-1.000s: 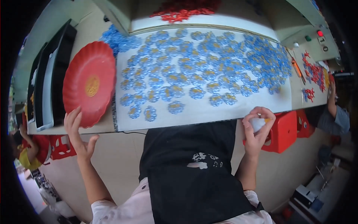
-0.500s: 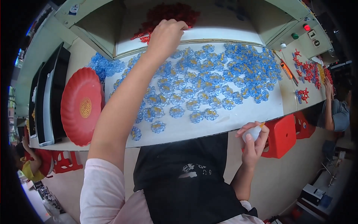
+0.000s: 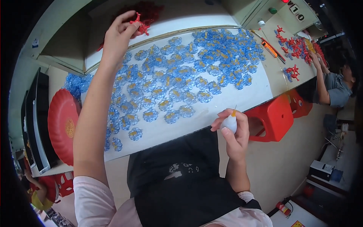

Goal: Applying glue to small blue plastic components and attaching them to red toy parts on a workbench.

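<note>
Head view: left hand (image 3: 120, 32) stretched to the far side of the table (image 3: 242, 100), fingers pinched shut on a small red piece (image 3: 139, 23), right at the edge of the red pile (image 3: 145, 10). Right hand (image 3: 233, 130) low near the body, closed around a small white bottle (image 3: 229, 123), nozzle up, just off the table's near edge. Blue flowers (image 3: 177, 79) spread over the white tabletop between the hands. Red plate (image 3: 62, 126) at left, red stool (image 3: 273, 117) right of the bottle.
</note>
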